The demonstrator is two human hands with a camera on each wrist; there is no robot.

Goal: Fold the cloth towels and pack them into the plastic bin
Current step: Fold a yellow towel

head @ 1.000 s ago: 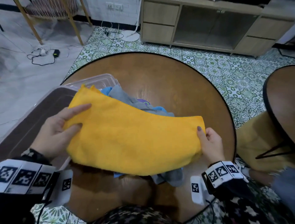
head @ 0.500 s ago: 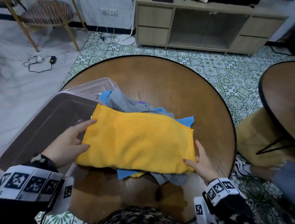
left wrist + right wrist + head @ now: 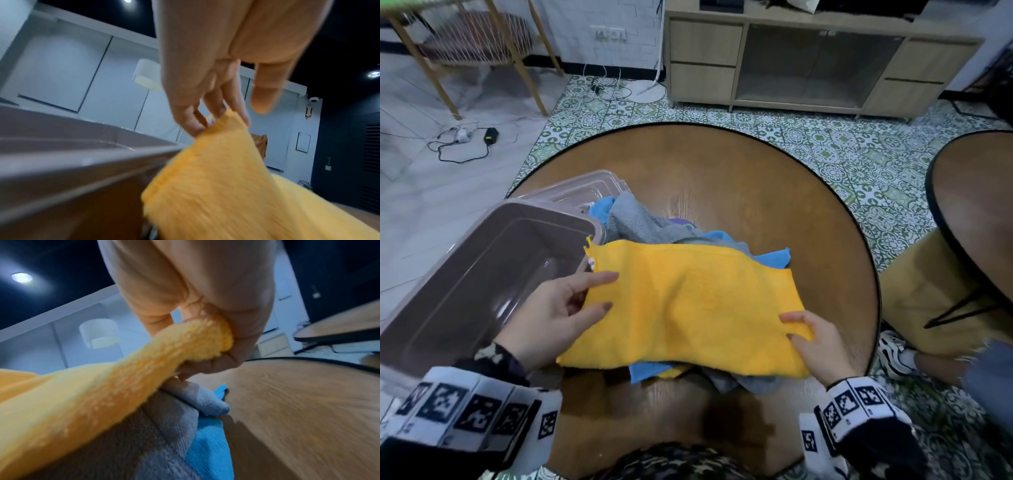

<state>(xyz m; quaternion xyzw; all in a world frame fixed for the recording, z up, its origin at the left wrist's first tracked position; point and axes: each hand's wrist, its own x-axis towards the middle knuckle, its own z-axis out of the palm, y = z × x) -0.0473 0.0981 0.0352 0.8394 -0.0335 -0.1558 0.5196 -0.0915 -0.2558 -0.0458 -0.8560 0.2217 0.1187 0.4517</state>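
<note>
**Yellow towel half folded, bin not yet filled**

Yellow towel [image 3: 688,301] lies as a long band atop the heap at table centre. At 4 o'clock the right hand [image 3: 816,346] pinches its near corner; at 8 o'clock the left hand [image 3: 551,311] holds the other end between fingers and thumb. Beneath it, the grey towel [image 3: 633,222] and blue towel [image 3: 774,258] look unfolded. At 10 o'clock the plastic bin [image 3: 424,291] shows no towels inside; most work remains.

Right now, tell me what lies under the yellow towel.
Under the yellow towel a grey towel and a blue towel stick out at its edges, piled on the round table. The middle of the pile is covered.
</note>
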